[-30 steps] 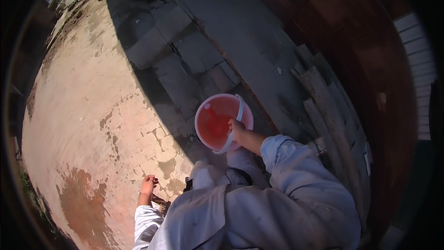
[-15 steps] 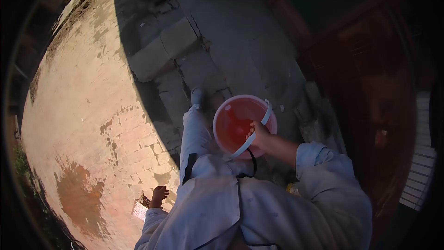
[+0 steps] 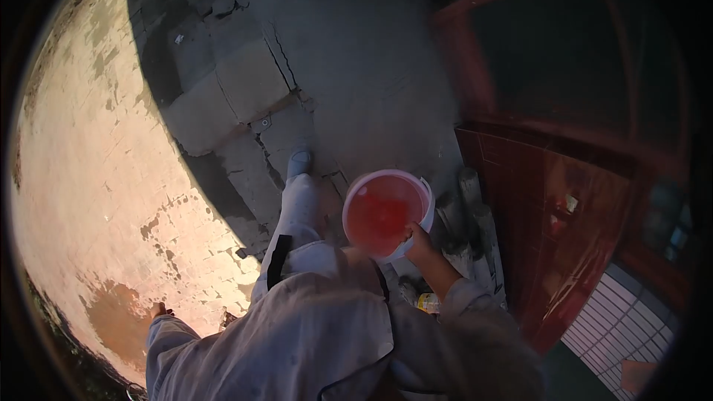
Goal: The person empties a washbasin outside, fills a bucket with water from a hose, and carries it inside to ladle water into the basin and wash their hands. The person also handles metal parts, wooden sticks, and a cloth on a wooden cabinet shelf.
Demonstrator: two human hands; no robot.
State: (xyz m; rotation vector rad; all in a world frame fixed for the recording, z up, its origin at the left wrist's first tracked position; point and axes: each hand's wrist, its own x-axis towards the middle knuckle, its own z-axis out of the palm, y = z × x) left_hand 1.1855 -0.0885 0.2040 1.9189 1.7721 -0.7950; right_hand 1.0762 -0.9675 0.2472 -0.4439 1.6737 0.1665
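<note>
Compared with the frame half a second earlier, your left hand (image 3: 159, 310) has swung outward from beside your hip to the lower left of the frame, and the sunlit paving (image 3: 89, 171) has shifted left in the view. Your right hand (image 3: 419, 238) is clamped, fingers curled, on the white curved handle (image 3: 428, 212) at the right side of the round pink bucket with a pale rim (image 3: 356, 232). Note the bucket's position: just below and right of the frame's centre, its open top facing the camera, near your thigh. Inside it lies a bright red object (image 3: 382, 212) whose exact form is blurred. Your left hand appears against the brown patch (image 3: 111, 319) on the paving; it is small and partly foreshortened, so you cannot tell whether its fingers are apart or together. One grey shoe (image 3: 299, 162) stands on the shaded, cracked concrete slabs (image 3: 230, 96), above and left of the bucket. To the right of the bucket are grey rounded posts (image 3: 469, 189), with a small yellow-and-white item (image 3: 428, 302) below, near your right forearm. Dark red panelling (image 3: 520, 200) occupies the right of the frame; a white slatted panel (image 3: 624, 327) sits at lower right.
</note>
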